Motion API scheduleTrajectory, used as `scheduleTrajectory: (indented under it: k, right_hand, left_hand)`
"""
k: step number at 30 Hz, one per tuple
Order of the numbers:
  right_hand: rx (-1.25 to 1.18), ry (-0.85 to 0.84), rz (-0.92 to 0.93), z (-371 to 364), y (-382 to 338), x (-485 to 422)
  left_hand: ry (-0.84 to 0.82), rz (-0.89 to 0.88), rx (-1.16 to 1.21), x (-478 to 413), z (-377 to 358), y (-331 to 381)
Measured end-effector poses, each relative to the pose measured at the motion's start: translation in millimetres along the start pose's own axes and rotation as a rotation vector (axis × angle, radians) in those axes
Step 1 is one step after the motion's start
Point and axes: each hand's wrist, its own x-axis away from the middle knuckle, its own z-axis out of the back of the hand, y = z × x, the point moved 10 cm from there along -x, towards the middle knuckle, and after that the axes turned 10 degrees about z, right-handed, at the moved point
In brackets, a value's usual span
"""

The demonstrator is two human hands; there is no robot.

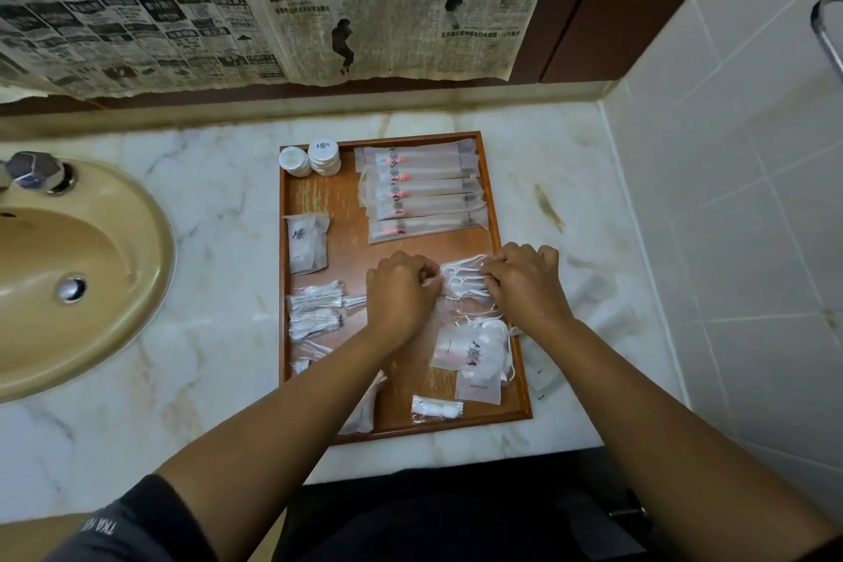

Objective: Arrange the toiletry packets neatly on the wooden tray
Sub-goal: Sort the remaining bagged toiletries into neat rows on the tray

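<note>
A wooden tray [342, 205] lies on the marble counter. Several long toothbrush packets [422, 189] are stacked at its back right, and two stacks of round white soaps [310, 157] stand at the back left. A square packet [306, 242] and clear cotton-bud packets [315, 310] lie along the left side. Between my hands sits a bunch of white drawstring pouches [463, 276]: my left hand [401, 287] pinches its left edge and my right hand [524, 283] grips its right side. More pouches [472, 349] and a small packet [435, 408] lie nearer me.
A beige sink [68, 269] with a chrome tap [34, 173] is set into the counter on the left. Newspaper [273, 0] covers the wall behind. A white tiled wall [730, 196] with a metal rail [825, 32] closes the right side.
</note>
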Motion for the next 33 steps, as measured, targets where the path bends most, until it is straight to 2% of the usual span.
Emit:
scheduleTrajectory:
  k: [6,12,17,22,28,33]
  right_hand:
    - [-0.068,0.070,0.038,22.3,-20.0,10.7]
    - [-0.121,-0.105,0.175,11.1,-91.6,26.1]
    - [-0.143,-0.250,0.368,-18.6,-154.3,39.5]
    - [-0.147,-0.261,0.528,-35.9,-202.1,44.0]
    - [-0.139,-0.244,0.578,-48.6,-220.9,35.8]
    - [-0.132,-0.252,0.601,-51.6,-220.9,32.8]
  left_hand:
    - [0.076,0.001,0.004,26.5,55.3,-39.6]
    - [0.088,0.100,-0.125,65.9,98.7,-89.5]
    - [-0.010,0.089,-0.275,97.0,87.8,-110.2]
    - [-0.065,0.046,-0.330,117.4,76.9,-121.2]
    - [0.007,0.106,-0.471,123.6,80.6,-143.7]
    - [0.082,-0.004,-0.551,104.2,77.8,-137.1]
